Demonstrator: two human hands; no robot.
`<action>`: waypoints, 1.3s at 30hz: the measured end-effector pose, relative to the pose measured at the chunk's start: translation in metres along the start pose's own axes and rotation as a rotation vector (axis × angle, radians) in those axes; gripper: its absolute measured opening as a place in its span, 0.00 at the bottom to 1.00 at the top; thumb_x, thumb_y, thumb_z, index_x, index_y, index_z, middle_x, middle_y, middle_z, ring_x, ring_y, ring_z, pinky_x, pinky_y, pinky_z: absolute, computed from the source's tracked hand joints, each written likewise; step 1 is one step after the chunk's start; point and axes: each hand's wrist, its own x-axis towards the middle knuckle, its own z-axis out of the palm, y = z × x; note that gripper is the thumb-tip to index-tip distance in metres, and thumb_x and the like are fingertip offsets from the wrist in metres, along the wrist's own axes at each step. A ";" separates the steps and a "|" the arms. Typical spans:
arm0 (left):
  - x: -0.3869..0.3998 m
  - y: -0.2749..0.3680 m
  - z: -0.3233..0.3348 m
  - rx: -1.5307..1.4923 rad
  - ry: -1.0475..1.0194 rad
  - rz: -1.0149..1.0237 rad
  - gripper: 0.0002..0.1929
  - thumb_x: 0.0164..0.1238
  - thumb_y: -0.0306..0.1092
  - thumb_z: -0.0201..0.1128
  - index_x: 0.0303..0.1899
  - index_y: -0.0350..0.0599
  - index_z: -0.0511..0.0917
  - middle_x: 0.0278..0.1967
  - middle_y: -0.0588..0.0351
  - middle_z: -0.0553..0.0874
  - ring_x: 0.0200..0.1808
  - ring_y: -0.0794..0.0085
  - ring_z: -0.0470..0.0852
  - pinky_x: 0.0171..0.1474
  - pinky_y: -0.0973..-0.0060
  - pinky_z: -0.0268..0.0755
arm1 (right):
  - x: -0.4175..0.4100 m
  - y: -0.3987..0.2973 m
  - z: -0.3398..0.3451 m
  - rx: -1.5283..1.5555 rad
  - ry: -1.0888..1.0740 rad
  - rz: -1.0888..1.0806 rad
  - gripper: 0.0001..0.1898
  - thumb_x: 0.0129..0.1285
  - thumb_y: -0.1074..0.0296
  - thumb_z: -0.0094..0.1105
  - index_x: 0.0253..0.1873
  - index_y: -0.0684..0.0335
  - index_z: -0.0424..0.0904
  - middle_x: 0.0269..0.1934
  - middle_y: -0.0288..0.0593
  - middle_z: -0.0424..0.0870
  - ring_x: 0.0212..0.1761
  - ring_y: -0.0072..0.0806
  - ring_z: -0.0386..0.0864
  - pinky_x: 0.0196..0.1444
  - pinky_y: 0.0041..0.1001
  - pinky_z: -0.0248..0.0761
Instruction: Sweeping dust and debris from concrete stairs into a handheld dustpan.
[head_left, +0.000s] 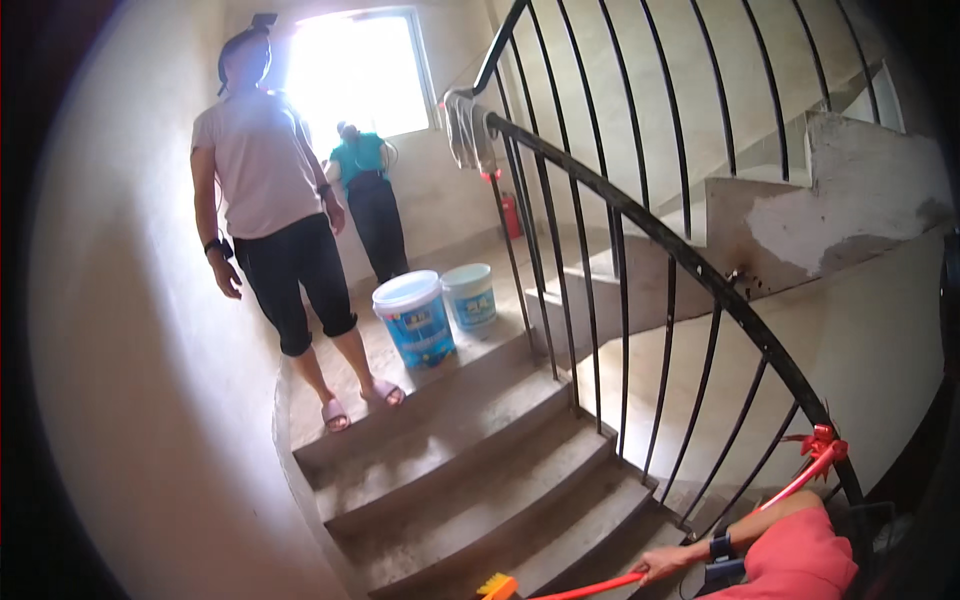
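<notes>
My right hand (664, 562) enters from the lower right and grips the red handle (592, 586) of a brush. A dark band circles that wrist, and a red sleeve covers the upper arm. Low in the picture, the brush head (499, 586) is orange with yellow bristles turned up; the bottom edge cuts it off. Behind my forearm the handle runs up to the black stair railing (705, 277), by a red ribbon bow (819, 444). Grey concrete steps (457, 480) lie before me. My left hand is out of view.
A person (262, 172) in sandals stands at the landing's edge; another (365, 176) faces the bright window (360, 75). Two paint buckets, one larger (416, 322) and one smaller (470, 300), stand beside them. A grey cloth (470, 131) hangs over the railing's bend. A red fire extinguisher (511, 216) stands behind.
</notes>
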 end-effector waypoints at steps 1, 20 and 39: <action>0.008 0.008 -0.001 0.009 -0.003 0.014 0.10 0.58 0.35 0.59 0.38 0.41 0.78 0.34 0.55 0.81 0.38 0.72 0.77 0.42 0.73 0.71 | 0.000 0.004 0.002 0.031 -0.056 -0.012 0.28 0.55 0.53 0.62 0.59 0.56 0.70 0.42 0.41 0.82 0.40 0.27 0.78 0.45 0.28 0.70; 0.028 0.037 -0.015 0.023 0.043 0.036 0.10 0.59 0.36 0.59 0.38 0.41 0.78 0.35 0.55 0.80 0.39 0.72 0.77 0.42 0.73 0.71 | -0.025 -0.051 -0.017 0.674 0.138 -0.152 0.25 0.52 0.60 0.63 0.53 0.69 0.74 0.37 0.41 0.80 0.38 0.25 0.74 0.40 0.27 0.69; -0.031 -0.042 -0.049 0.088 0.053 -0.077 0.11 0.59 0.37 0.60 0.38 0.40 0.78 0.35 0.56 0.80 0.40 0.72 0.77 0.41 0.73 0.71 | -0.015 -0.126 -0.063 0.774 0.506 -0.310 0.27 0.54 0.67 0.66 0.60 0.62 0.69 0.35 0.28 0.76 0.32 0.11 0.68 0.33 0.15 0.62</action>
